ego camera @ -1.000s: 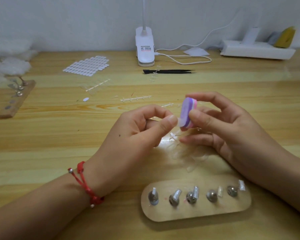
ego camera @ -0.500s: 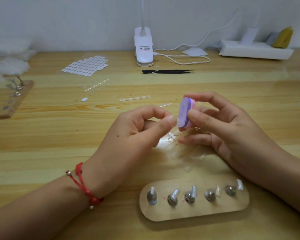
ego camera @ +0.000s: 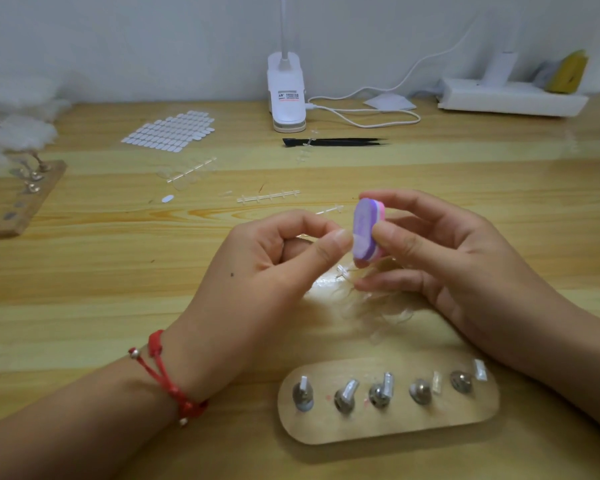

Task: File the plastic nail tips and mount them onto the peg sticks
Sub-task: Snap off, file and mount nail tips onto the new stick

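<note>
Left hand point(ego camera: 267, 271) pinches a clear nail tip point(ego camera: 355, 241) between thumb and forefinger; we see it only faintly. Right hand point(ego camera: 447, 265) grips the purple-pink file block point(ego camera: 365, 230), which sits closer to the left thumb than a second ago. Loose tips point(ego camera: 381, 306) lie on the table beneath both hands. Nearer us, the wooden holder point(ego camera: 465, 420) carries five peg sticks point(ego camera: 345, 398), some tilted.

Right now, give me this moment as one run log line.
phase: filing | left hand: pinches clear nail tip | right hand: holds purple file block against tip | peg board: nearer the person than hands
</note>
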